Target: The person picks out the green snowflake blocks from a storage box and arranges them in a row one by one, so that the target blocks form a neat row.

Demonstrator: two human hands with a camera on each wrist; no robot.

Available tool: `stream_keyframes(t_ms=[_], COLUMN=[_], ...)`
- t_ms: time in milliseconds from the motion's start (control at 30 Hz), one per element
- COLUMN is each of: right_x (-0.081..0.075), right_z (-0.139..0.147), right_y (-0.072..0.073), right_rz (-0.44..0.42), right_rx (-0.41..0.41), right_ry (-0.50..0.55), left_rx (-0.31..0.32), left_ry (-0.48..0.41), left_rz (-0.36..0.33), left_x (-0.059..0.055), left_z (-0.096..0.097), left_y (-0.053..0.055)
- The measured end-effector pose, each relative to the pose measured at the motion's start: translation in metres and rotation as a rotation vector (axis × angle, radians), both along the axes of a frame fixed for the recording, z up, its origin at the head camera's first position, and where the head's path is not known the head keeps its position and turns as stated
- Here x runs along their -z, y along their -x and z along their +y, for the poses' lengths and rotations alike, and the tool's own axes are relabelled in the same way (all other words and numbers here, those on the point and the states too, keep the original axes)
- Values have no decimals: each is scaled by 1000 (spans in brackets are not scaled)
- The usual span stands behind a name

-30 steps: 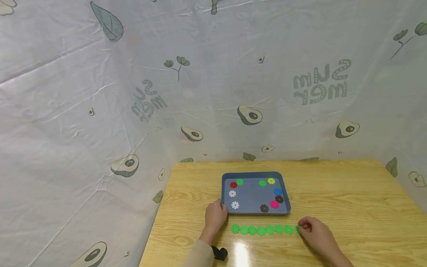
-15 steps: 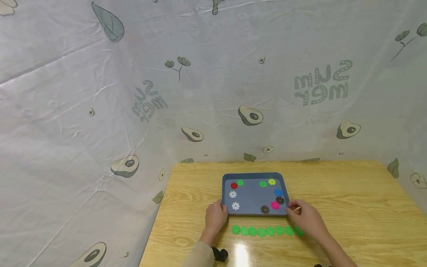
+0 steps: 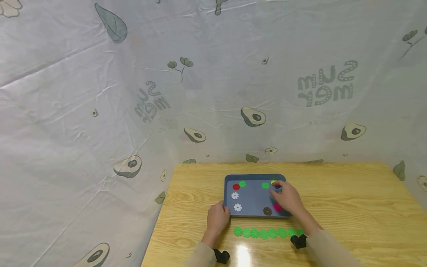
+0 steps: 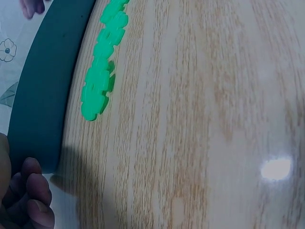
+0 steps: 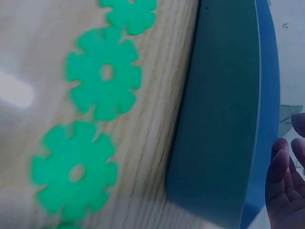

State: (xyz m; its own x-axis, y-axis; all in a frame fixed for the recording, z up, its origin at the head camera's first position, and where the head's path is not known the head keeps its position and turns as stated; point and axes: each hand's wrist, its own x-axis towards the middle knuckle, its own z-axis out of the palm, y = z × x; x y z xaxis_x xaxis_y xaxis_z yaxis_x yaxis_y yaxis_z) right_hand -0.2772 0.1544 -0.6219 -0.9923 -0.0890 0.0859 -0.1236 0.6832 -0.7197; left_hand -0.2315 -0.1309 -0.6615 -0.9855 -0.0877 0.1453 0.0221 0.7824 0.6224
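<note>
My left hand [image 3: 217,218] grips the front left corner of the grey-blue tray [image 3: 250,198], its fingers curled at the wall in the left wrist view. Over the tray's right side is my right hand [image 3: 288,198], thumb and forefinger apart near a yellow notched disc [image 3: 274,182] and a green disc [image 3: 265,185]. In the right wrist view its fingers [image 5: 277,169] hang loosely bent with nothing seen between them. A row of green notched plastic discs [image 3: 263,234] lies along the tray's front, overlapping or joined edge to edge. The right hand hides the discs beneath it.
Inside the tray lie a red disc [image 3: 236,187], white discs [image 3: 237,207], a brown disc [image 3: 267,211] and a pink disc [image 3: 277,207]. A wooden table [image 3: 350,207] carries everything. A printed curtain [image 3: 213,92] hangs behind and at the left.
My right hand has left the right end of the green row, where another disc now lies, and moved up over the tray's right side. The left hand stays at the tray corner.
</note>
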Motion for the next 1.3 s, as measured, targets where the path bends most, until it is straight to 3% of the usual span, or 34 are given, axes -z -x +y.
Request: stream_keyframes(t_ms=[200, 467, 667, 1033, 1300], right_x=[10, 22, 29, 32, 25], right_z=[-14, -22, -25, -22, -16], right_y=[25, 44, 48, 54, 43], right_rz=[-47, -66, -91, -88, -68], right_rx=[26, 54, 69, 9, -5], right_ry=[18, -76, -119, -192, -121], left_rx=[-3, 3, 1, 3, -6], left_ry=[1, 0, -2, 1, 31], left_rz=[10, -19, -26, -17, -17], left_x=[2, 1, 1, 3, 7], left_z=[-1, 0, 0, -1, -2], left_y=[0, 3, 2, 2, 5])
